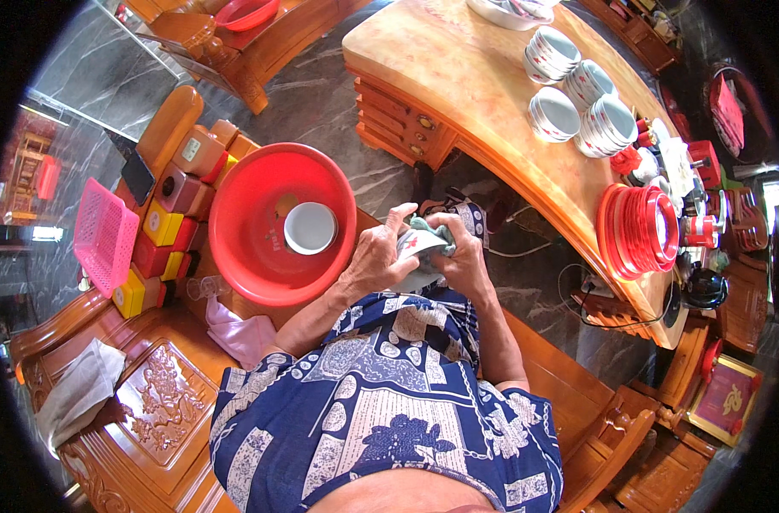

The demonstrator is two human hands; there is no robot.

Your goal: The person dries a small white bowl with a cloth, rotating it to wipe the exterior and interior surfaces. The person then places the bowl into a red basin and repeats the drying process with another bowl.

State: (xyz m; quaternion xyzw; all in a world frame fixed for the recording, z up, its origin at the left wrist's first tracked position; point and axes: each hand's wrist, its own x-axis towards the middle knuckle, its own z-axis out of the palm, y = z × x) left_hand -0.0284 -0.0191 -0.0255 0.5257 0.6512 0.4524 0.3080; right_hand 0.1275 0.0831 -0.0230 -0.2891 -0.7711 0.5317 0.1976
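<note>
A white bowl with a red pattern (pixel 422 242) is between my two hands, tilted above my lap. My left hand (pixel 379 251) grips it by the rim, thumb raised. My right hand (pixel 456 247) presses a grey-green cloth (pixel 446 232) against its other side. To the left, a large red plastic basin (pixel 248 256) stands on the wooden bench, with another white bowl (pixel 310 228) inside. Several stacks of similar bowls (pixel 554 114) stand on the table (pixel 492 96) ahead to the right.
Red plates (pixel 636 231) are stacked near the table's edge. Left of the basin are boxes (pixel 165 224), a pink plastic basket (pixel 106 234), a phone (pixel 138 177), a drinking glass (pixel 203 288) and a pink cloth (pixel 238 333). A pale cloth (pixel 81 391) hangs over the bench's armrest.
</note>
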